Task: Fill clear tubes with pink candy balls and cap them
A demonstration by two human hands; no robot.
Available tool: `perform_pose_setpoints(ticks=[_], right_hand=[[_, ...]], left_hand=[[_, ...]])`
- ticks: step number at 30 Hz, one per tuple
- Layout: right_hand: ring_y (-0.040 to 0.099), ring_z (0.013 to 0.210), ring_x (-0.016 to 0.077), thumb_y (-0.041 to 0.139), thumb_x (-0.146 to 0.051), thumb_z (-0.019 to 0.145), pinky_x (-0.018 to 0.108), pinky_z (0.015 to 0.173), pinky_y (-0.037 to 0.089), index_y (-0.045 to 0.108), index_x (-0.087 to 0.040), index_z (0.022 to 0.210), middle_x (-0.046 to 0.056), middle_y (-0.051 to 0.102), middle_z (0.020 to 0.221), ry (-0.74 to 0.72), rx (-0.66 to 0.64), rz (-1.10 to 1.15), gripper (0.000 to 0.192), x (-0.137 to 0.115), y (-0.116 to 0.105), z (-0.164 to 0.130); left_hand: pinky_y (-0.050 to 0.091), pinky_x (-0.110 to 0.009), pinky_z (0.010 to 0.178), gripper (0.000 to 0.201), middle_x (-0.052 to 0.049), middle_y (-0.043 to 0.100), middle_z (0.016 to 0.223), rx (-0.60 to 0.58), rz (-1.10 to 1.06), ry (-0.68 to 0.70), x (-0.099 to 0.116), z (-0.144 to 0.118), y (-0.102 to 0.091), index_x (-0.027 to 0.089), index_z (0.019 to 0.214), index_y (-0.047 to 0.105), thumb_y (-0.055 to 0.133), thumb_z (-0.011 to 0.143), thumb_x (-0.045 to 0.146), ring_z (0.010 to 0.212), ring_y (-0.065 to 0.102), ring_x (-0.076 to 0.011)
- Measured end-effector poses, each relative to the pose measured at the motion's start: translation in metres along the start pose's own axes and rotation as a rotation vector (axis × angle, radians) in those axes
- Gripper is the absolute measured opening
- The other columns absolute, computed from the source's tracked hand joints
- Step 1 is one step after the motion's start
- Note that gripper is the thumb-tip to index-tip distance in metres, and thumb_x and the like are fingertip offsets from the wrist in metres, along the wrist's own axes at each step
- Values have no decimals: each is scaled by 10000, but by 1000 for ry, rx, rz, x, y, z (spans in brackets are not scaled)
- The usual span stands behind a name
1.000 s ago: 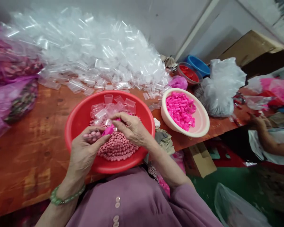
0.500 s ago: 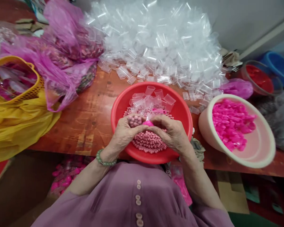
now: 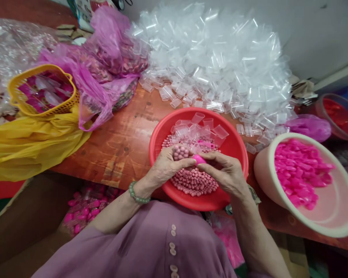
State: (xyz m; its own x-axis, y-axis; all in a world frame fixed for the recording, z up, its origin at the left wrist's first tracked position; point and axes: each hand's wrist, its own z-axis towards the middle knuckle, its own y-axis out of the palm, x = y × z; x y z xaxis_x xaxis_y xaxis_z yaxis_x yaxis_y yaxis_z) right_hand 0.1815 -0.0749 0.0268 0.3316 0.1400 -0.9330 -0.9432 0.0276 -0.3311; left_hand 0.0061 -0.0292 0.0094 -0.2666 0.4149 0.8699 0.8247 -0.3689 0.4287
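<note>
My left hand (image 3: pixel 165 164) is closed, with a cluster of pale pink beads (image 3: pixel 180 152) in its curled fingers. Its thumb reaches to a small bright pink plastic piece (image 3: pixel 198 159), which the thumb and fingers of my right hand (image 3: pixel 224 170) pinch from the other side. Whether a clear tube surrounds the held beads, I cannot tell. Both hands are over a red basin (image 3: pixel 155 143). Loose pink beads (image 3: pixel 193 183) fill its bottom, and several clear plastic tubes (image 3: pixel 188 129) lie on the beads at the far side.
A big heap of clear tubes (image 3: pixel 220 65) covers the back of the table (image 3: pixel 118 143). Right of the basin stands a pale tub (image 3: pixel 330 208) of bright pink plastic parts (image 3: pixel 301 170). At left are a yellow basket (image 3: pixel 43 110), a yellow bag (image 3: pixel 31 143) and purple bags (image 3: pixel 95 92).
The view has swung left, so everything sits further right in it. Both hands stay together over the basin, still holding the pink piece and the beads.
</note>
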Motion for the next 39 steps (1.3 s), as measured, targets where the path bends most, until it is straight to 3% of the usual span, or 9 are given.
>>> perform_pose_setpoints(ticks=[5, 8, 12, 20, 28, 33, 39], right_hand=[[690, 797, 126, 759, -272, 805, 294, 767, 584, 743, -276, 1009, -12, 751, 916, 44, 277, 134, 205, -2, -2, 14], [696, 815, 142, 763, -280, 797, 325, 787, 594, 742, -258, 1009, 0, 752, 922, 14, 280, 97, 214, -5, 0, 19], [699, 869, 164, 750, -278, 804, 352, 837, 586, 753, -244, 999, 15, 758, 934, -16, 180, 30, 198, -4, 2, 19], [667, 814, 138, 725, -213, 820, 297, 766, 555, 754, -252, 1019, -1, 733, 885, -109, 83, -40, 205, -4, -2, 22], [654, 813, 155, 695, -286, 858, 333, 771, 553, 746, -229, 1029, 21, 726, 896, -91, 55, -146, 188, -9, 5, 20], [667, 815, 155, 689, -262, 859, 329, 773, 549, 739, -222, 1036, 21, 741, 903, -103, 96, -184, 188, -8, 11, 18], [702, 858, 170, 668, -276, 875, 339, 803, 566, 724, -228, 1033, 29, 755, 952, -77, 120, -168, 174, -1, 14, 16]], left_hand=[[545, -259, 719, 375, -49, 696, 824, -233, -49, -75, -7, 2, -8, 124, 1006, 629, 751, 779, 396, 703, 674, -127], [556, -260, 756, 358, -50, 691, 837, -315, -112, -80, -12, 3, -11, 130, 1056, 635, 732, 811, 372, 734, 685, -127], [577, -267, 756, 364, -59, 696, 822, -365, -129, -100, -11, 2, -12, 136, 1134, 640, 707, 841, 341, 763, 701, -141], [580, -278, 738, 319, -55, 698, 789, -382, -158, -143, -9, 1, -12, 135, 1030, 643, 746, 803, 335, 734, 699, -146], [566, -301, 794, 306, -53, 681, 879, -343, -168, -56, -10, 2, -10, 149, 1042, 678, 755, 778, 281, 797, 683, -151], [542, -259, 760, 331, -8, 624, 817, -278, -76, 26, -12, 2, -6, 176, 1083, 662, 745, 773, 256, 739, 626, -114], [524, -263, 738, 325, -20, 622, 774, -338, -70, 8, -12, 3, -8, 147, 1037, 637, 720, 805, 359, 722, 621, -120]])
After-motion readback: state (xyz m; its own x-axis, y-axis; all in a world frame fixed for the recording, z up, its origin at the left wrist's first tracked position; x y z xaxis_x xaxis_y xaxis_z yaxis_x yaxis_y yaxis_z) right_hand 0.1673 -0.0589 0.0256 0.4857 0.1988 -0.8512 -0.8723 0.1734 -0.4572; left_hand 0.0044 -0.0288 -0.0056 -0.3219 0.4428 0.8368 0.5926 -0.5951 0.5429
